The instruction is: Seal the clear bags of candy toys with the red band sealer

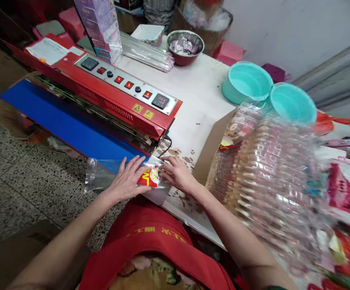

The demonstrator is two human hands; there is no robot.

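Note:
A transparent plastic bag (pixel 101 177) with a red and yellow printed card or label (pixel 148 177) lies at the near end of the blue conveyor belt (pixel 72 125). My left hand (pixel 126 180) rests on the bag with its fingers stretched out and the thumb beside the red print. At the bag's right end, the fingers of my right hand (pixel 178 173) are bent and close on the plastic; their tips are partly hidden. The bag's left end sticks out past the belt edge. Behind the belt stands a red band sealing machine (pixel 117 94) with lit switches and a digital display.
A cardboard box (pixel 213 141) on the right is packed with rows of filled transparent bags (pixel 262 169). Behind it are two turquoise basins (pixel 247 82). Further back are a metal bowl (pixel 185 60) of small sachets, plastic film sleeves (pixel 147 52) and stacked purple boxes (pixel 101 24).

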